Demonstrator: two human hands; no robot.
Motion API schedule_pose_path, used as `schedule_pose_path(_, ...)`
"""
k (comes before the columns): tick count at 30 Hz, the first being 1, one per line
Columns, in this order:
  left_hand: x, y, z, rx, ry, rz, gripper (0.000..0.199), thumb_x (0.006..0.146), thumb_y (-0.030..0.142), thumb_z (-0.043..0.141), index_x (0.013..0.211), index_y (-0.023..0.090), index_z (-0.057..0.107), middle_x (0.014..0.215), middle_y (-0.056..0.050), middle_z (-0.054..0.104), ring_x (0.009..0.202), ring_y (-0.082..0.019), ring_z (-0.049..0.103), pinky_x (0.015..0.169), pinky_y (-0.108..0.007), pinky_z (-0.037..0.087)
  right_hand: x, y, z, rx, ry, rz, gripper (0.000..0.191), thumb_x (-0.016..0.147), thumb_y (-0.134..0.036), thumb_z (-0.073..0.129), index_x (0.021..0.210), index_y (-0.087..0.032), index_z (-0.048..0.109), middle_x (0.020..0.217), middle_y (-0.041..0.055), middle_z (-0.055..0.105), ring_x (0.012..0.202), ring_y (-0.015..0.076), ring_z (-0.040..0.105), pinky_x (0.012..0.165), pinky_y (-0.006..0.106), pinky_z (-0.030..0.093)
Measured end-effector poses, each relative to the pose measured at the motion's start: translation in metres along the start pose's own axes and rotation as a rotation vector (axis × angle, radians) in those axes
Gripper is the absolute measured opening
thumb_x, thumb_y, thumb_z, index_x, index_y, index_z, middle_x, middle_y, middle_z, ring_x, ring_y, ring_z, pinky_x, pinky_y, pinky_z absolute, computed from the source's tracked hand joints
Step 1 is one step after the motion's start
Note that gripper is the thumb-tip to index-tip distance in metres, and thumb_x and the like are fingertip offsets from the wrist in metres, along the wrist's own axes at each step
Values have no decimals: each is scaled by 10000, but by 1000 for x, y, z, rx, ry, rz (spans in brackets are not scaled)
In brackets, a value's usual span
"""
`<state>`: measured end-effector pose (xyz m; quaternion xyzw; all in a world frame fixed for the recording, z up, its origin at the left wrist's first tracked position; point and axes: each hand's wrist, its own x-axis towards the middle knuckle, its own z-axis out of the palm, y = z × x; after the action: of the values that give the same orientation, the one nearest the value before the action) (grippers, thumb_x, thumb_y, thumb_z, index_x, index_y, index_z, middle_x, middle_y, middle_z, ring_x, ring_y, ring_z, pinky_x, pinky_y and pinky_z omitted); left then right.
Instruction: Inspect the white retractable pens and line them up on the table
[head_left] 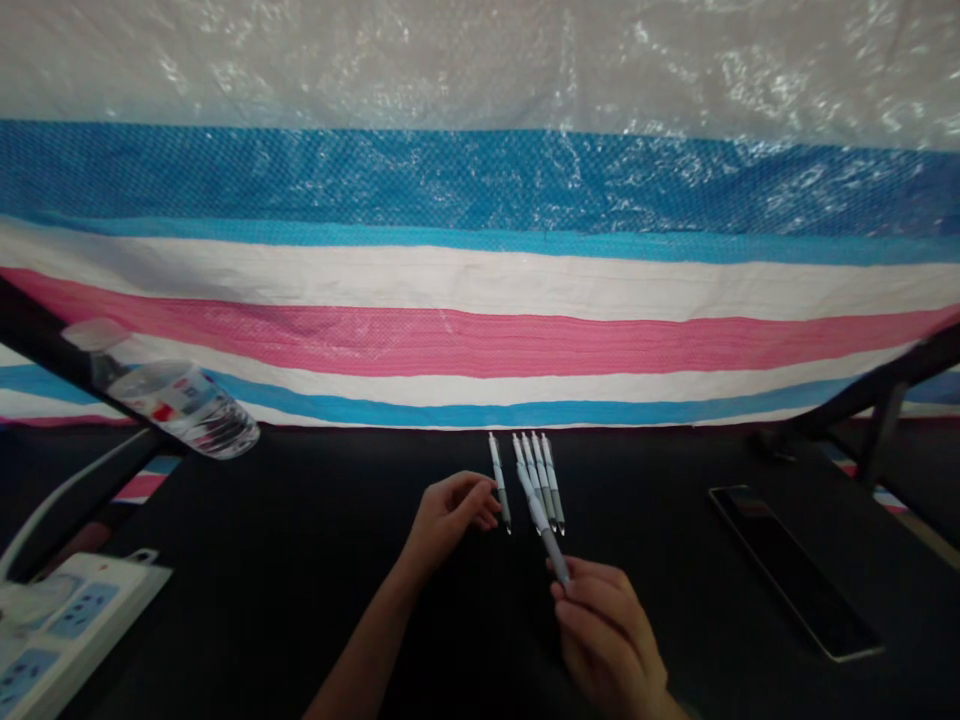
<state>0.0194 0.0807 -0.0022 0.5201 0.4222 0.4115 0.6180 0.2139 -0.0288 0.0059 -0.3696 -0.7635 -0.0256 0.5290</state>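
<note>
My right hand (611, 635) pinches a white pen with a grey grip (541, 522) by its grey end, near the tip. The pen slants up and away, its far part overlapping a row of similar pens (545, 475) that lie side by side on the black table. My left hand (454, 510) is half curled and holds nothing, its fingers loosely apart. Close beside its fingertips lies a single white and grey pen (499, 480), a little left of the row. Whether the fingertips touch that pen, I cannot tell.
A dark phone (795, 570) lies on the black table (300, 580) at right. Farther left are a tilted clear plastic bottle (180, 400) and a white power strip (90, 620) with a cable. Behind the table hangs a striped plastic sheet (480, 340); dark frame bars flank both sides.
</note>
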Motion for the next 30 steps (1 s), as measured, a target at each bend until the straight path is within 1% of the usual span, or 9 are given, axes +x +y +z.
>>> schedule_pose_path(2, -2, 4, 1, -189, -45, -76, 419, 817, 496, 688, 976, 109, 707, 783, -98, 735, 616, -178, 683, 563, -264, 524, -2, -3, 0, -1, -162, -38, 293, 918, -45, 520, 1144, -192, 631, 981, 88, 687, 1024, 248, 667, 826, 388, 613)
schedule_pose_path(4, -3, 7, 1, -307, -24, -100, 424, 758, 465, 766, 993, 115, 715, 818, -93, 736, 643, -166, 680, 586, -249, 520, 3, -8, 4, 28, -226, -110, 259, 946, -55, 465, 1090, -173, 646, 924, 75, 699, 966, 223, 669, 906, 396, 584)
schedule_pose_path(6, -4, 8, 0, -373, 5, -105, 386, 719, 398, 818, 976, 127, 721, 820, -75, 726, 668, -162, 674, 622, -255, 524, 11, -12, 9, 58, -336, -74, 256, 964, -70, 431, 1059, -175, 644, 905, 63, 696, 935, 209, 660, 945, 388, 555)
schedule_pose_path(11, -2, 6, -5, -462, 13, -95, 329, 674, 344, 859, 895, 133, 737, 711, -29, 678, 652, -151, 632, 676, -288, 518, 18, -20, 24, 172, -343, 105, 234, 940, -57, 431, 988, -207, 605, 883, 52, 634, 851, 173, 619, 791, 280, 556)
schedule_pose_path(14, 0, 4, -6, -486, 21, -95, 382, 696, 354, 847, 993, 133, 750, 745, -39, 681, 684, -149, 628, 697, -283, 506, 11, -23, 30, 319, -246, 357, 159, 923, -111, 475, 1040, -201, 535, 960, 70, 581, 870, 174, 591, 766, 284, 546)
schedule_pose_path(17, 0, 2, -5, -496, -5, -103, 401, 720, 358, 834, 1034, 123, 751, 759, -53, 684, 685, -149, 628, 679, -272, 495, 8, -24, 36, 624, -164, 722, 153, 952, -312, 501, 1069, -214, 496, 949, 56, 544, 853, 178, 584, 783, 330, 549)
schedule_pose_path(22, 0, -1, 0, -464, -48, -119, 417, 737, 394, 815, 1036, 111, 748, 717, -58, 691, 666, -159, 634, 667, -284, 498, 8, -21, 45, 1419, -373, 1349, 579, 884, -641, 508, 1218, -168, 504, 920, 85, 633, 655, 156, 624, 567, 304, 536)
schedule_pose_path(26, -2, -2, 2, -400, -65, -144, 379, 710, 415, 826, 929, 114, 756, 686, -56, 699, 620, -153, 639, 635, -271, 505, 3, -18, 49, 1489, -459, 1487, 555, 841, -638, 597, 1032, -117, 597, 612, 11, 616, 393, 76, 494, 371, 164, 327)
schedule_pose_path(30, -3, 0, 4, -379, -22, -137, 336, 701, 424, 827, 842, 129, 750, 683, -48, 710, 604, -138, 637, 616, -247, 502, 1, -16, 48, 1375, -431, 1541, 512, 782, -643, 660, 839, -140, 589, 506, -38, 562, 305, 34, 362, 317, 151, 190)
